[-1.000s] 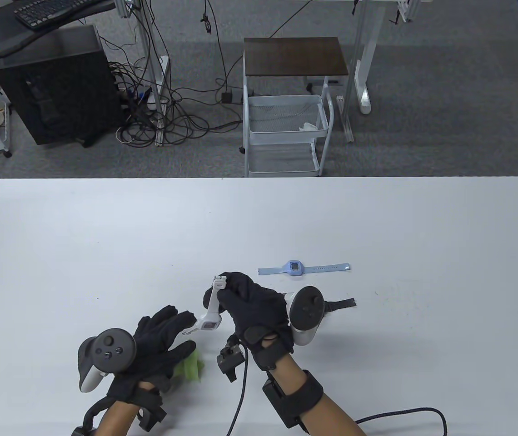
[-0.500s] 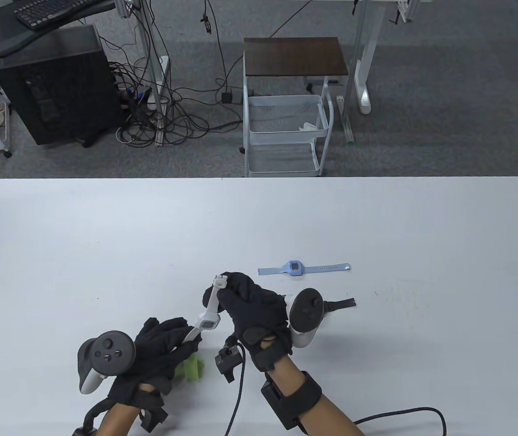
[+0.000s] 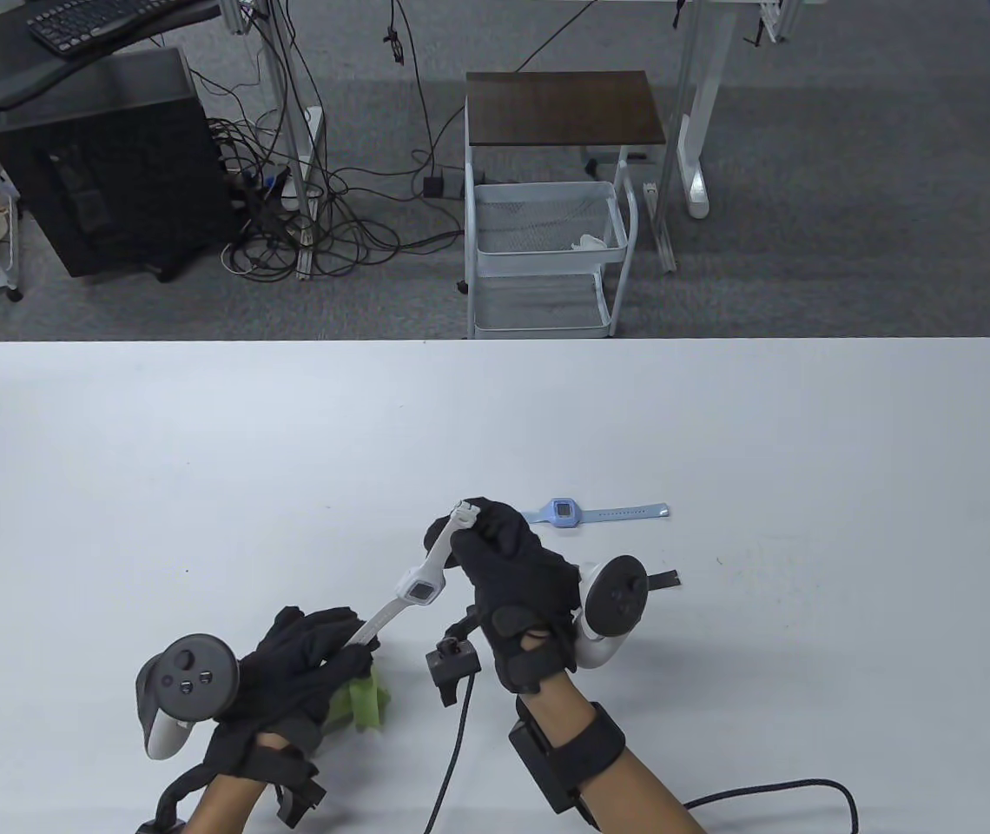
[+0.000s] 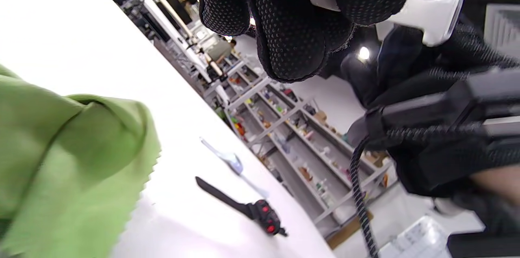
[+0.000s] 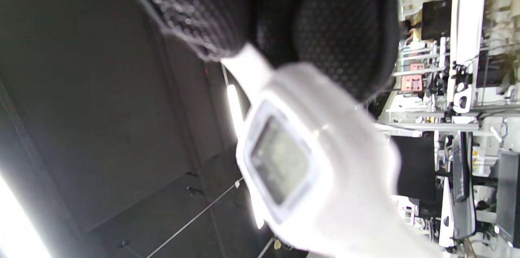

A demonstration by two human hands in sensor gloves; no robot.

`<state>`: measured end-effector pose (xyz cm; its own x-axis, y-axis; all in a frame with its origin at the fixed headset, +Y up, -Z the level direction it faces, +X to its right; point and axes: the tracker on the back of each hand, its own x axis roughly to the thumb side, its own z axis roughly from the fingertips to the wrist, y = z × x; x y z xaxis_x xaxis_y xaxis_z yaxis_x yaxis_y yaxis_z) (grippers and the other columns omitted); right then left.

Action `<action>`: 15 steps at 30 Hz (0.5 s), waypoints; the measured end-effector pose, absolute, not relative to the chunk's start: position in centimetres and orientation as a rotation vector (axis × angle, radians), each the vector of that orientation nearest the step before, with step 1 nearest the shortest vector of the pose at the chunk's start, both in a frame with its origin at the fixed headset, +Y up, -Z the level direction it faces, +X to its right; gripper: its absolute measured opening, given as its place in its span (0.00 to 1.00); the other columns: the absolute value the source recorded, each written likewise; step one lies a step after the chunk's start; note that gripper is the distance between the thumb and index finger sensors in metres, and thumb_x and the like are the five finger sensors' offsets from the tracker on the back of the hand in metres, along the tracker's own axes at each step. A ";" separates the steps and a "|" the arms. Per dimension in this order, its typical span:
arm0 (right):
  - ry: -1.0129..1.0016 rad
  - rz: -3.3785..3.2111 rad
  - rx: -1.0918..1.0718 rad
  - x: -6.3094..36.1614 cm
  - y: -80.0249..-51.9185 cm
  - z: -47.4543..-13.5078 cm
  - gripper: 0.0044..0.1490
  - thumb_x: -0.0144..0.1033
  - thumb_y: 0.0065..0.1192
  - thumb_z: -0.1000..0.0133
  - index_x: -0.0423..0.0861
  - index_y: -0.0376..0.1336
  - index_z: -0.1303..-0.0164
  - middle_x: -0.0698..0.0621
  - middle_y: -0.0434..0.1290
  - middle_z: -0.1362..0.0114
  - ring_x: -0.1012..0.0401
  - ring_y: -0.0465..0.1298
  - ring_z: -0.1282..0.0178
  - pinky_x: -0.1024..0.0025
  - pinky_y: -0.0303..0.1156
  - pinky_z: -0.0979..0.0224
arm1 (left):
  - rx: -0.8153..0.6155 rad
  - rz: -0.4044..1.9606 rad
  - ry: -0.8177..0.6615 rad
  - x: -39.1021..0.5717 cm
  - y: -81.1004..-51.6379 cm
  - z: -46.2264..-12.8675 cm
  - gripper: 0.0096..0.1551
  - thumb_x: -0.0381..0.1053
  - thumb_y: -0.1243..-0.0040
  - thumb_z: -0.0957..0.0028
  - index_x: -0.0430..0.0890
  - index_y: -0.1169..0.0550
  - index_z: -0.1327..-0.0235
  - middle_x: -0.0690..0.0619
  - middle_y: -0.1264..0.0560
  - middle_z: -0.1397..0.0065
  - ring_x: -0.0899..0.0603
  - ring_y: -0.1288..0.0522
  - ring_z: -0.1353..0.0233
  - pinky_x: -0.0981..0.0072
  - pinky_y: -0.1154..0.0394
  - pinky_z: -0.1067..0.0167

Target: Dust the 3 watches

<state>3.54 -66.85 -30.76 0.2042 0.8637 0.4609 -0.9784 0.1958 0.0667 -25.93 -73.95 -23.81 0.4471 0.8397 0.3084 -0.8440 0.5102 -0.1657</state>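
A white watch (image 3: 422,591) hangs stretched in the air between both hands. My right hand (image 3: 504,565) grips the strap's upper end, and the dial fills the right wrist view (image 5: 292,160). My left hand (image 3: 313,651) pinches the lower strap; in the left wrist view its fingertips (image 4: 284,26) close round the white watch (image 4: 430,14). A green cloth (image 3: 360,699) sticks out from under the left palm onto the table. A light-blue watch (image 3: 562,512) lies flat behind the right hand. A black watch (image 3: 664,580) lies mostly hidden behind the right tracker, and shows whole in the left wrist view (image 4: 260,213).
The white table (image 3: 721,417) stretches wide behind and to both sides of the hands. A black cable (image 3: 460,747) runs from the right wrist towards the near edge. Beyond the far edge stands a white wire cart (image 3: 547,252) on the floor.
My right hand has moved up and to the right with the white watch's upper strap. The watch now lies stretched longer, and the left fingers hold nearer its lower end.
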 end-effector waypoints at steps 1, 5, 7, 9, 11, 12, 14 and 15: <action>-0.358 1.326 0.369 3.9 -67.0 -30.8 0.30 0.41 0.71 0.54 0.41 0.67 0.46 0.47 0.84 0.51 0.53 0.84 0.60 0.35 0.63 0.38 | 0.024 1.062 -0.370 -26.1 -73.7 -23.8 0.24 0.64 0.43 0.40 0.54 0.22 0.38 0.61 0.17 0.41 0.46 0.30 0.20 0.29 0.51 0.23; -0.330 1.321 0.346 5.4 -67.4 -30.9 0.35 0.39 0.73 0.56 0.36 0.65 0.43 0.47 0.84 0.51 0.53 0.84 0.60 0.34 0.62 0.38 | 0.056 1.131 -0.358 -26.8 -73.0 -23.9 0.24 0.65 0.44 0.40 0.54 0.22 0.39 0.62 0.18 0.41 0.46 0.31 0.19 0.29 0.51 0.23; -0.333 1.347 0.342 6.1 -67.7 -30.7 0.36 0.39 0.73 0.57 0.35 0.64 0.42 0.48 0.84 0.51 0.53 0.84 0.61 0.34 0.62 0.38 | 0.059 1.183 -0.349 -27.1 -72.7 -24.0 0.24 0.65 0.43 0.40 0.53 0.22 0.39 0.61 0.18 0.41 0.45 0.31 0.19 0.28 0.52 0.24; -0.321 1.372 0.347 6.8 -68.1 -30.5 0.39 0.39 0.74 0.57 0.33 0.63 0.41 0.48 0.83 0.51 0.53 0.84 0.61 0.34 0.61 0.38 | 0.073 1.228 -0.344 -27.4 -72.2 -24.1 0.24 0.65 0.43 0.40 0.53 0.22 0.39 0.61 0.18 0.41 0.45 0.31 0.19 0.28 0.51 0.24; -0.302 1.381 0.361 7.2 -68.5 -30.3 0.40 0.39 0.74 0.57 0.33 0.61 0.40 0.48 0.82 0.51 0.53 0.83 0.61 0.34 0.61 0.38 | 0.072 1.252 -0.338 -27.6 -71.6 -24.2 0.24 0.66 0.43 0.40 0.53 0.22 0.39 0.61 0.18 0.41 0.45 0.32 0.19 0.28 0.51 0.24; -0.291 1.392 0.364 7.3 -68.7 -30.1 0.41 0.39 0.74 0.57 0.33 0.61 0.39 0.48 0.82 0.51 0.53 0.83 0.61 0.34 0.61 0.38 | 0.069 1.258 -0.332 -27.7 -71.4 -24.2 0.24 0.66 0.43 0.40 0.53 0.23 0.39 0.61 0.19 0.40 0.44 0.32 0.18 0.29 0.51 0.23; -0.253 1.426 0.395 7.5 -69.2 -29.8 0.37 0.40 0.73 0.56 0.37 0.64 0.41 0.48 0.83 0.51 0.54 0.83 0.62 0.34 0.61 0.38 | 0.067 1.280 -0.322 -28.0 -70.7 -24.4 0.24 0.66 0.42 0.40 0.52 0.23 0.39 0.61 0.19 0.39 0.44 0.33 0.18 0.29 0.51 0.23; -0.241 1.434 0.402 7.6 -69.5 -29.7 0.33 0.40 0.73 0.56 0.40 0.66 0.43 0.48 0.83 0.52 0.54 0.83 0.62 0.34 0.61 0.39 | 0.065 1.287 -0.320 -28.2 -70.5 -24.5 0.24 0.66 0.41 0.40 0.52 0.23 0.39 0.61 0.19 0.39 0.44 0.32 0.18 0.29 0.50 0.23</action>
<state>7.62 -69.45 -29.69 0.1282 0.9087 0.3972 -0.9887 0.0856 0.1234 -28.20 -70.46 -24.49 0.2429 0.9317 0.2699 -0.9497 0.2851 -0.1293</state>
